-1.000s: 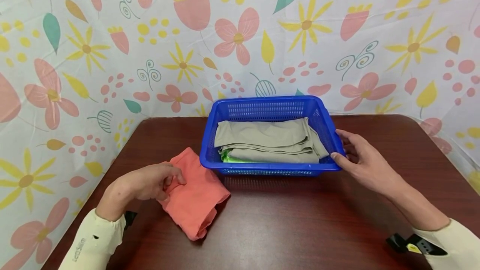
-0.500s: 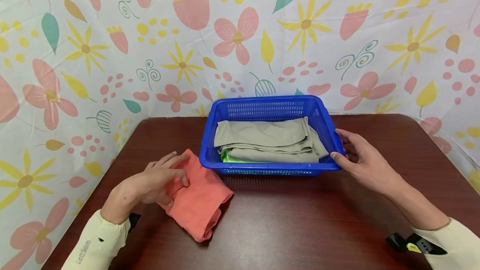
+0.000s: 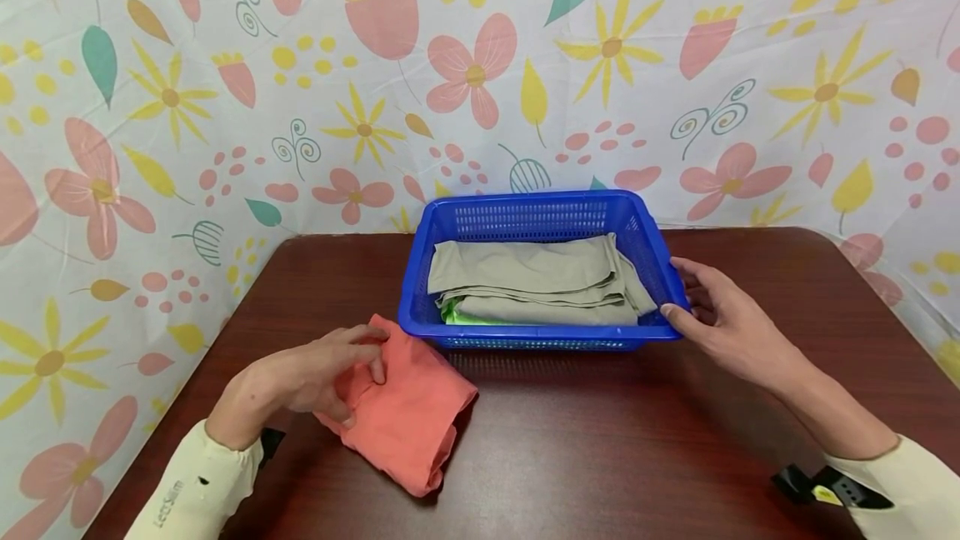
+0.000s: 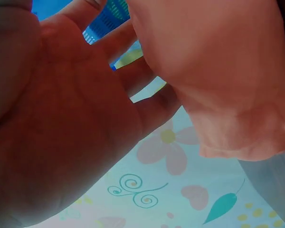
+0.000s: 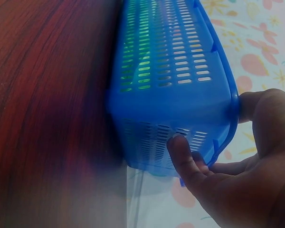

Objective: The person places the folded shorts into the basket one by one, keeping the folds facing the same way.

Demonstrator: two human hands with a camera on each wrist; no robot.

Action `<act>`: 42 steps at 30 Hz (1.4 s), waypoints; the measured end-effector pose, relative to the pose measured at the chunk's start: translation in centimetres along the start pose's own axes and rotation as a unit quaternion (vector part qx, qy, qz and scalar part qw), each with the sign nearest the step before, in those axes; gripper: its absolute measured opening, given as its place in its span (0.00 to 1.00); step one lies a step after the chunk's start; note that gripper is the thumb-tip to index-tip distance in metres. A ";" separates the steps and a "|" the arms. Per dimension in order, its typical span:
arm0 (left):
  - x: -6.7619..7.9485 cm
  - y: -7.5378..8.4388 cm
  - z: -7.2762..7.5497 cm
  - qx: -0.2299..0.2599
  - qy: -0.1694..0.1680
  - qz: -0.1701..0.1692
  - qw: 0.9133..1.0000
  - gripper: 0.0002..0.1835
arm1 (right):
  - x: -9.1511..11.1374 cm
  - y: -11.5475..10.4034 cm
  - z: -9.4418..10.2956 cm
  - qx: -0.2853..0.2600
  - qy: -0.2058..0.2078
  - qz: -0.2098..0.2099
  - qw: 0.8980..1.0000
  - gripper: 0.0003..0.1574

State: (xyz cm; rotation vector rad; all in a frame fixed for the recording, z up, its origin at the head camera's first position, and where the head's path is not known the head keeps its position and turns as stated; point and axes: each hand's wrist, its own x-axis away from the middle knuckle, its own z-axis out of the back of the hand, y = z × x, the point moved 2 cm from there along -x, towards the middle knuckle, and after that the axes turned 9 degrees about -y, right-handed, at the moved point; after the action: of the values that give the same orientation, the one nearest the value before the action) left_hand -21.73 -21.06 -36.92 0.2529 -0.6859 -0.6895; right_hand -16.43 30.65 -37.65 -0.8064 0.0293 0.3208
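Note:
A folded coral-red cloth (image 3: 408,415) lies on the table at the front left of the basket. My left hand (image 3: 318,375) rests on its left part, fingers spread and slightly bent, thumb on the fabric. In the left wrist view the cloth (image 4: 218,71) covers the fingertips of the left hand (image 4: 66,104). A blue plastic basket (image 3: 525,332) with slotted walls stands at the back middle. It holds a folded grey-beige garment (image 3: 525,269) over something bright green (image 3: 468,319). My right hand (image 3: 723,319) grips the basket's right end, thumb at the rim, fingers against the outer wall (image 5: 156,147).
The dark brown wooden table (image 3: 600,440) ends at a white floral-print curtain (image 3: 480,40) behind the basket. That curtain also hangs along the left side. Black straps (image 3: 855,490) sit at the cuffs of the cream sleeves.
The coral cloth has slid right and towards me and turned a little. My left hand has spread its fingers and shifted slightly right with it. The right hand and basket stay put.

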 end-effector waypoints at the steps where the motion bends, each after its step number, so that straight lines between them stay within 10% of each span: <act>1: 0.0 0.1 0.0 -0.003 0.000 -0.002 1.000 0.28 | 0.0 0.0 0.0 0.000 0.000 0.000 1.000 0.43; 42: -1.0 4.4 -2.1 -0.046 -0.019 -0.019 0.999 0.30 | 0.1 -0.1 0.0 0.004 0.004 -0.004 1.000 0.44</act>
State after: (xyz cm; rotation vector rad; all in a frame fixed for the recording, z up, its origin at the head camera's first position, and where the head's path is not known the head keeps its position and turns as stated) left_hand -18.68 -17.13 -37.13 0.1698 -0.6854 -0.7618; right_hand -16.33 30.61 -37.53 -0.8006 0.0349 0.3089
